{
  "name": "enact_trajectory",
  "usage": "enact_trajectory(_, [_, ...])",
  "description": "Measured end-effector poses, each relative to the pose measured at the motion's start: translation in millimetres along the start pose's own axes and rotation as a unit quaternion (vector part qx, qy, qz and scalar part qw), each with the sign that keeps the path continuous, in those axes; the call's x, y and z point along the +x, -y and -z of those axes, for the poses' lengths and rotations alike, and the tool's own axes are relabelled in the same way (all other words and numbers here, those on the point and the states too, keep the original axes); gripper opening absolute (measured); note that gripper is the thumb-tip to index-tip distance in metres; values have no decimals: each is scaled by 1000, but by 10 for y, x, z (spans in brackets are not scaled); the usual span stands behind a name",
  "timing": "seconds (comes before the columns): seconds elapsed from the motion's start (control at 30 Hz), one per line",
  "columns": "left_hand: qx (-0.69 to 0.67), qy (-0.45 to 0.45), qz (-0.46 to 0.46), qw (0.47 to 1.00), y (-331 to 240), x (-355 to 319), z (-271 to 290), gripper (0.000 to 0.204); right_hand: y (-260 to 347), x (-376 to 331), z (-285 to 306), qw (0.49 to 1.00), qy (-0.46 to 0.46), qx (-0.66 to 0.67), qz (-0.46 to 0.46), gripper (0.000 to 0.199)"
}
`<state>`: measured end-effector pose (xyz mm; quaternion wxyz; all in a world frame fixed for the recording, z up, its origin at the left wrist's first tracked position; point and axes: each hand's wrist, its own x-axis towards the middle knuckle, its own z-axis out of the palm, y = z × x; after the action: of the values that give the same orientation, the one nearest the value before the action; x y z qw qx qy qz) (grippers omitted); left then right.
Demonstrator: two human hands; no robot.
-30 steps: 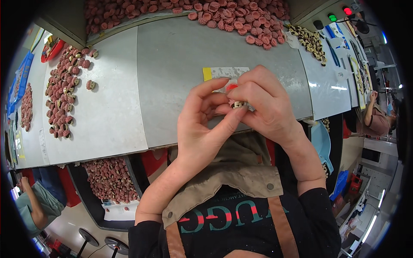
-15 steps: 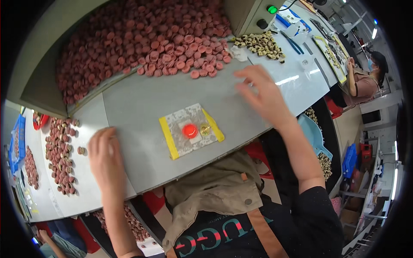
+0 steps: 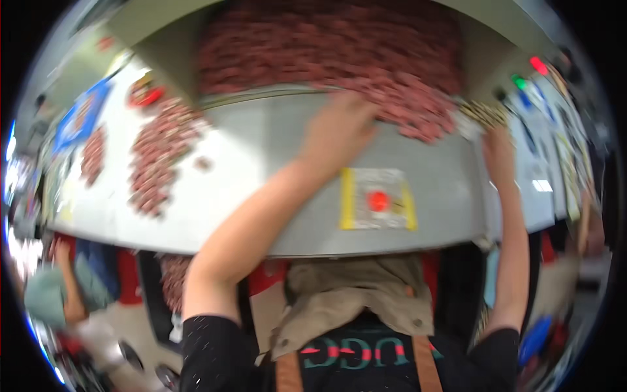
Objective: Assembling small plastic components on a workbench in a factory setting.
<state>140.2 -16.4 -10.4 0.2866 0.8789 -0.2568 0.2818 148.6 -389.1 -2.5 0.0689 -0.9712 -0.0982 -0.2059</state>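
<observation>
The person's left hand [image 3: 341, 130] is at the near edge of a big heap of pink pieces [image 3: 418, 108], small and roundish, their surfaces smeared by blur; its fingers point into the heap, but whether they are parted or pinching a piece cannot be told. The right hand [image 3: 499, 153] is at a smaller pile of cream-and-dark bits [image 3: 482, 112], just beyond the pink heap's right end, and its fingers are too blurred to show whether they grip anything. Between the 2 forearms lies a squarish, speckled pale mat [image 3: 364, 189] with 2 yellow side strips, bearing a round, bright red piece [image 3: 377, 201]. The mat rests near the front of a smooth grey table [image 3: 307, 228], whose left part is whiter and shiny. There, pink-and-cream pieces [image 3: 153, 163] spread in a long knobbly cluster (a single piece lies apart, just to its right), with a red dish [image 3: 146, 95] behind and a blue tray [image 3: 83, 116] farther left. Below the table edge hangs a tan cloth apron [image 3: 356, 281]; at the far left sits a co-worker in a green top [image 3: 72, 294].
</observation>
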Motion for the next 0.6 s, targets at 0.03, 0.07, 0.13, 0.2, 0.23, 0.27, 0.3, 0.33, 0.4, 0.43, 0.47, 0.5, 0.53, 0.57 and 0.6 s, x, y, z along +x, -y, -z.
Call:
enact_trajectory(0.03, [-23, -14, -12, 1000, -1, -23, -66, 22, -110, -110, -87, 997, -66, -13, 41, 22])
enact_trajectory(0.07, [-30, -10, -14, 999, -19, -25, -108, 18, -336, -152, -163, 999, -10, -49, 17, 27])
enact_trajectory(0.13, [-59, -31, -22, 998, -26, -104, -118, 14, -202, -191, -143, 997, -16, 71, -35, 29])
enact_trajectory(0.2, [-70, -52, -57, 995, -73, -103, -114, 20, -4, -251, -9, 994, -90, 5, 57, 29])
enact_trajectory(0.23, [-58, -53, -51, 996, -132, -92, -112, 20, -35, -299, 35, 994, -91, 15, 65, 29])
enact_trajectory(0.27, [-67, -67, -46, 994, -104, -132, -77, 19, -16, -288, 3, 998, -43, 36, 43, 29])
enact_trajectory(0.3, [-79, -81, -42, 993, -57, -196, -30, 18, 27, -276, -44, 998, 5, 54, 19, 29])
enact_trajectory(0.33, [-73, -82, -41, 993, -39, -218, 18, 18, 153, -294, -30, 993, -2, 117, -28, 27])
enact_trajectory(0.4, [-40, -81, -25, 996, -44, -222, 54, 16, 314, -404, 33, 983, 14, 180, -44, 24])
enact_trajectory(0.43, [-39, -80, -28, 996, -32, -208, 51, 16, 413, -465, 86, 969, 30, 238, -59, 22])
enact_trajectory(0.47, [-34, -74, -42, 996, -4, -201, 37, 17, 557, -541, 144, 969, 28, 239, -61, 22])
enact_trajectory(0.5, [-34, -67, -57, 996, 18, -184, -20, 18, 715, -648, 202, 963, 70, 253, -65, 20])
enact_trajectory(0.53, [-34, -63, -59, 996, 16, -165, -28, 18, 901, -737, 269, 954, 111, 270, -66, 18])
enact_trajectory(0.57, [-42, -57, -56, 996, 11, -154, -19, 18, 1102, -784, 319, 951, 88, 285, -83, 16])
enact_trajectory(0.6, [-48, -51, -51, 996, 8, -146, -8, 18, 1144, -784, 309, 950, 88, 287, -86, 16])
